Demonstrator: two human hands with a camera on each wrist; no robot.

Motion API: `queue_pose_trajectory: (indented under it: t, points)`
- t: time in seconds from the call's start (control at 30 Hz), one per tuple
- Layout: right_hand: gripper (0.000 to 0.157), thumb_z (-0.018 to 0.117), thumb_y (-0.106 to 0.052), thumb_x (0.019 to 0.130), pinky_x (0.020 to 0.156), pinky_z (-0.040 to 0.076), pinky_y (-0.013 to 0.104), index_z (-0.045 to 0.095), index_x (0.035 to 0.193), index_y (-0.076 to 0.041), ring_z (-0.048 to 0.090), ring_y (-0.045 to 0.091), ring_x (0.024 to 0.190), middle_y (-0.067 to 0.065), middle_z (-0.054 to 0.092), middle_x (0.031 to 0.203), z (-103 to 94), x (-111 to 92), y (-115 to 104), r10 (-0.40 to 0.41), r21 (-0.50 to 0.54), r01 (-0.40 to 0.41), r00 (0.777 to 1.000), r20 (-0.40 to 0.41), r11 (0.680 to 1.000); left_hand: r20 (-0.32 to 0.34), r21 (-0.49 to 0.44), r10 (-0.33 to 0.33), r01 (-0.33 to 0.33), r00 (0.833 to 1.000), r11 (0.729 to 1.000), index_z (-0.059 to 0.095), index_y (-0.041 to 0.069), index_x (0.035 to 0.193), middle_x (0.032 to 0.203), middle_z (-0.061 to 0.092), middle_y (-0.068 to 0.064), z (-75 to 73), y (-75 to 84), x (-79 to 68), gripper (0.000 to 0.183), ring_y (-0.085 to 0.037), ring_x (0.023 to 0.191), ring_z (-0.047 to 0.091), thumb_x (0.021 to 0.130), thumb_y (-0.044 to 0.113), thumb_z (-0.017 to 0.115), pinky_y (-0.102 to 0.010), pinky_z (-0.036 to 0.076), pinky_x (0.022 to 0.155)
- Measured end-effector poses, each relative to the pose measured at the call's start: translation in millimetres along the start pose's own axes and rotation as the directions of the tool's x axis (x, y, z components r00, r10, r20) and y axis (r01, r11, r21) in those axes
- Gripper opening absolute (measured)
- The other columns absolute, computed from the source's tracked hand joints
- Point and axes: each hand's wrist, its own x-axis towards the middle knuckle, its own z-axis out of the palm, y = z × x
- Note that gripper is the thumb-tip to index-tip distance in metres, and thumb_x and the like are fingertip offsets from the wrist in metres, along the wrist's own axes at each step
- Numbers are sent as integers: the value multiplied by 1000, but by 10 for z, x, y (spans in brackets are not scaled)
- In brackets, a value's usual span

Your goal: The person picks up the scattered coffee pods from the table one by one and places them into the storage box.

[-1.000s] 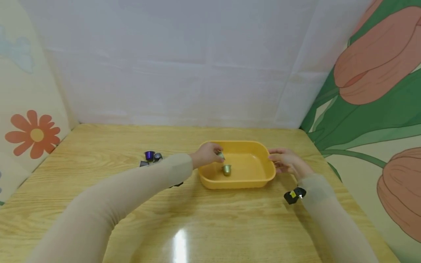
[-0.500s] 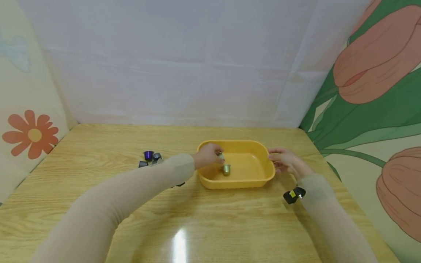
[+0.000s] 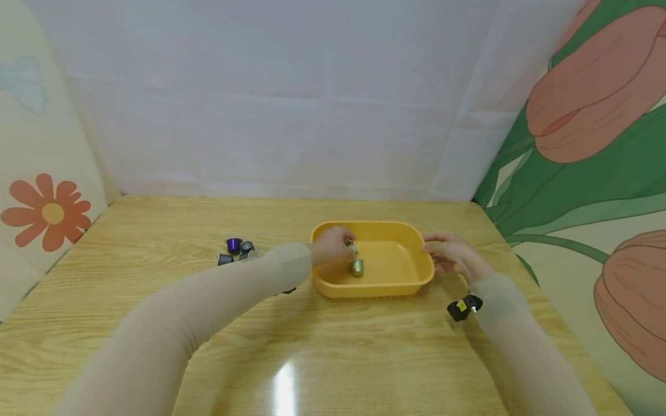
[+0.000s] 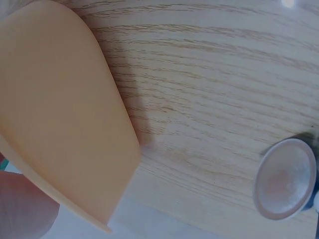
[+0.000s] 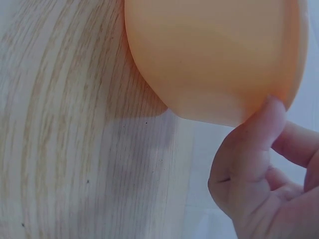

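Observation:
In the head view my left hand (image 3: 333, 245) reaches over the left wall of the yellow tray (image 3: 374, 292). Its fingers pinch a light green coffee capsule (image 3: 353, 247), partly hidden by the hand. Just in front of it, a second green coffee capsule (image 3: 357, 267) lies on the tray floor. At the tray's right end, my right hand (image 3: 452, 254) touches the outer wall with its fingertips. The right wrist view shows that hand (image 5: 264, 169) against the wall near the rim. Only part of the left hand (image 4: 25, 206) appears beside the tray wall (image 4: 65, 109) in the left wrist view.
Left of the tray, several more capsules stand or lie on the wooden table (image 3: 333, 358): a purple capsule (image 3: 234, 245), a black capsule (image 3: 225, 259) and grey ones, partly behind the left sleeve (image 3: 250, 289). A white cloth (image 3: 291, 115) hangs along the back edge.
My left hand has lowered slightly into the tray and shifted a little right, with the green coffee capsule still in its fingers. The right hand keeps its place at the tray.

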Motion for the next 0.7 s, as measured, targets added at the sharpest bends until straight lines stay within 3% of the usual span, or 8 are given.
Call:
queue_pose_trajectory:
  t: [0.33,0.7]
  points:
    - [52,53,-10,99,56,53,24,33,145,4,59,10,66,-3,60,79,-2,-1,-9,-5,-19,5,1000,-5,1000,13,-34,-34,34,999,999,56,-8,130,123,62,-20,5,15,-14,48,-28,112,58,86,4,71,-32,48,95]
    - [50,52,-10,99,57,52,24,35,144,5,57,10,67,-1,59,84,-10,0,1,-11,-39,10,1000,-14,999,20,-26,-18,18,1000,999,55,-8,130,122,62,-20,14,36,-55,47,-30,114,58,87,4,69,-34,48,96]
